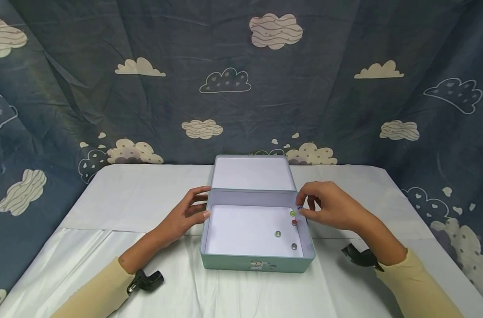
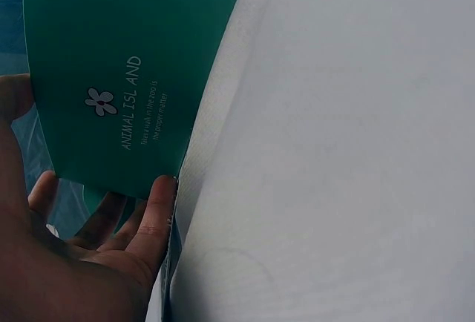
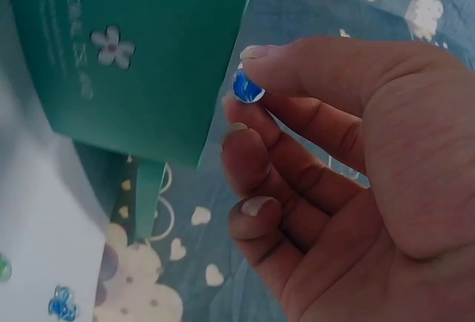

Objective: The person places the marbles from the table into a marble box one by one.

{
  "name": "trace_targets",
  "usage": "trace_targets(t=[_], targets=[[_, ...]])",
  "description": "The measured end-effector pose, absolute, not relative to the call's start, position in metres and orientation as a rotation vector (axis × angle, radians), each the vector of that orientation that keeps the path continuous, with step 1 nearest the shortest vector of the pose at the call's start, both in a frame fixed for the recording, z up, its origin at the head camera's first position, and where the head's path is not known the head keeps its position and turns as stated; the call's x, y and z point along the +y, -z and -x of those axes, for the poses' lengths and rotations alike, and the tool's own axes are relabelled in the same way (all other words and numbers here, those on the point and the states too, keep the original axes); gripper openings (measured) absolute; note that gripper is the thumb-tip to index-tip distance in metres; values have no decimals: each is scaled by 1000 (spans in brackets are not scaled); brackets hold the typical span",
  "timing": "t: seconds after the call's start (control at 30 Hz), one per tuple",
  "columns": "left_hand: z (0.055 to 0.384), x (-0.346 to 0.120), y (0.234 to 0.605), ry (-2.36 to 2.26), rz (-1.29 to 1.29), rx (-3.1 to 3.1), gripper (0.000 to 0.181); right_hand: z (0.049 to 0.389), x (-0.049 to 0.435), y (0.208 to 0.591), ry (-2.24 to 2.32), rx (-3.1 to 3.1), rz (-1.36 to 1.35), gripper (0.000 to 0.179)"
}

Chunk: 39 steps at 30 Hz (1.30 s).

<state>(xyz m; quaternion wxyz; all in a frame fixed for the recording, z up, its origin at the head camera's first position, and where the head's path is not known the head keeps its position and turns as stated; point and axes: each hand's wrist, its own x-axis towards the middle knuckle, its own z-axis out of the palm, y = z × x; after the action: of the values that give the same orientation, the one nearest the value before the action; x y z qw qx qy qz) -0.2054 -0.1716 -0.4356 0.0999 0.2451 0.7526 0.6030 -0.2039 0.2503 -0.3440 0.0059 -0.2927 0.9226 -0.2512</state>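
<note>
We pinch a blue marble [image 3: 247, 87] between the thumb and pointer finger of our right hand [image 1: 332, 205], and the other fingers curl in. The blue marble is by the right rim of the green box [image 1: 257, 264]; we can't tell if it is over the inside. Our left hand [image 1: 185, 213] has its fingers spread out, touching the box's left side. In the box lie a green marble [image 1: 292, 213], a red marble [image 1: 294, 222], a clear marble [image 1: 278, 234] and a grey marble [image 1: 294, 246]. The blue marble looks like glass, so we guess it is light, hard and slippery. It may roll off, so we hold it best round its fat middle. The box looks stiff enough to steady.
</note>
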Motion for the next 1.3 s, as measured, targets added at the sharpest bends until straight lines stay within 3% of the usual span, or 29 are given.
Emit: trace_targets(t=[0.37,0.9,1.3], targets=[[204,-173,436,-1791,-717,2216,70,196,229,353,712,2794,1103,20],[205,-172,436,-1783,-711,2229,70,195,225,358,694,2865,1176,21],[205,-171,436,-1783,-711,2229,70,218,261,358,769,3052,1011,17]])
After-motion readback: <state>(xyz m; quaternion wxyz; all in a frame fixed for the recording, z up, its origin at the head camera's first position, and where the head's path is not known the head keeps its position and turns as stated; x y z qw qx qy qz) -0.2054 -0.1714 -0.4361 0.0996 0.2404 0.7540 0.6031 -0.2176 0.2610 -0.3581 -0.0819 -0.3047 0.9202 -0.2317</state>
